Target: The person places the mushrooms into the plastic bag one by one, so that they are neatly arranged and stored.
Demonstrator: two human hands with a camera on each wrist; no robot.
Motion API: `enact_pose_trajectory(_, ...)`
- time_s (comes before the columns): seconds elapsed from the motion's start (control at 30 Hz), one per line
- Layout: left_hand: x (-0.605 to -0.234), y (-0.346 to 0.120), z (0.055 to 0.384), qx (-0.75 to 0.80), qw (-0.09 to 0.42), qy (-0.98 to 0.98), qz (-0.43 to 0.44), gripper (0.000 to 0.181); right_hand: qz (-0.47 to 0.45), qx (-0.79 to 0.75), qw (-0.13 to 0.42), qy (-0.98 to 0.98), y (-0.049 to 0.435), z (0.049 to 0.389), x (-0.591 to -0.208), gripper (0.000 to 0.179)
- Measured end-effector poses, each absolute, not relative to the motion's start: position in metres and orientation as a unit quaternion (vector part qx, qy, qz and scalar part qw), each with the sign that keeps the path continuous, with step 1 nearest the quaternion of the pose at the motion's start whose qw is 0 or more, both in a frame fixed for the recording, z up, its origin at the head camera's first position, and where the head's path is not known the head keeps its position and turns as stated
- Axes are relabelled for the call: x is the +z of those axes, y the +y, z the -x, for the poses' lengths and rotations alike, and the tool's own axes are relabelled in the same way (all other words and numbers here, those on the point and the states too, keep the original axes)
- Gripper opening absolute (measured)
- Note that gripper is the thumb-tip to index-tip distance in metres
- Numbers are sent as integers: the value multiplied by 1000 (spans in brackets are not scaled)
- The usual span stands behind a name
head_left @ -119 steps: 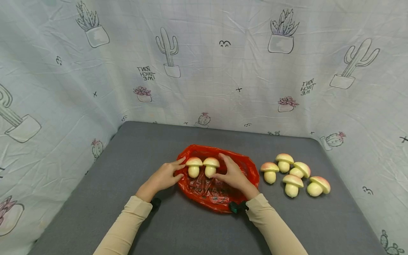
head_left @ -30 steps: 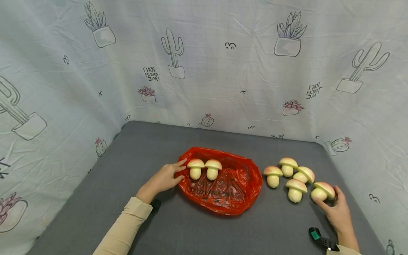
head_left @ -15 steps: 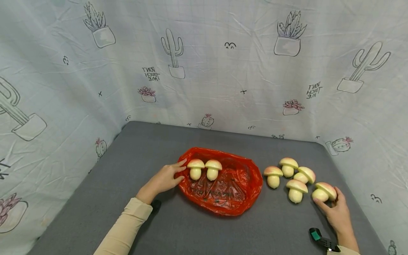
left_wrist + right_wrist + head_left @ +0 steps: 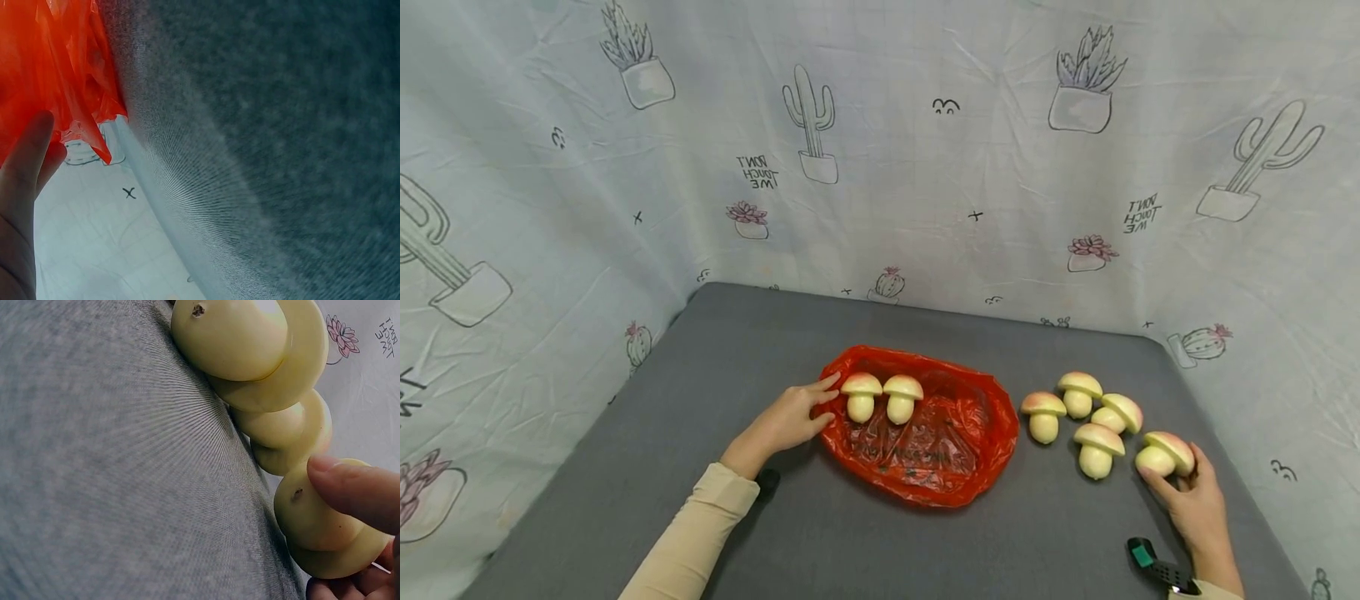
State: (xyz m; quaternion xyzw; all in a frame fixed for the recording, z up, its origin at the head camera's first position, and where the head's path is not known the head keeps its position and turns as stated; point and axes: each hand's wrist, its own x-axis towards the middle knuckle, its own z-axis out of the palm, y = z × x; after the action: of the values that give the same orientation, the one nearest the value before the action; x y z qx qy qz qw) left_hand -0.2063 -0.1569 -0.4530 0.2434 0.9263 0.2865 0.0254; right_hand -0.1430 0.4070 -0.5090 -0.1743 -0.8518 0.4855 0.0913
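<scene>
Near the table's middle lies a red plastic bag point(image 4: 917, 500), its mouth spread open. Two mushroom-shaped models point(image 4: 861, 400), cream with pinkish caps, lie side by side inside it. My left hand point(image 4: 781, 421) touches the bag's left rim with spread, fairly straight fingers; the left wrist view shows fingers point(image 4: 28, 156) against the red plastic. At the far right, my right hand point(image 4: 1198, 500) holds a mushroom point(image 4: 1163, 454) lying on the table. Its thumb point(image 4: 350, 490) presses the stem while the other fingers reach round the cap, partly hidden behind it.
Several more mushrooms point(image 4: 1096, 450) are grouped between the bag and my right hand. Grey cloth covers the table point(image 4: 700, 358). A pale curtain point(image 4: 895, 167) printed with cactus drawings hangs behind and at both sides.
Since four seconds ago my right hand has left the bag and gone right to the outermost mushroom, which it now holds. That mushroom has shifted very slightly right. My left hand stays at the rim.
</scene>
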Motion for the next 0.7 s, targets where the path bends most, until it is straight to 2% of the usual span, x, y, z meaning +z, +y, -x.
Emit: enact_pose_trajectory(0.7, -453, -157, 206, 283, 25, 928, -241, 45, 209, 485, 118, -841, 395, 138, -490, 89)
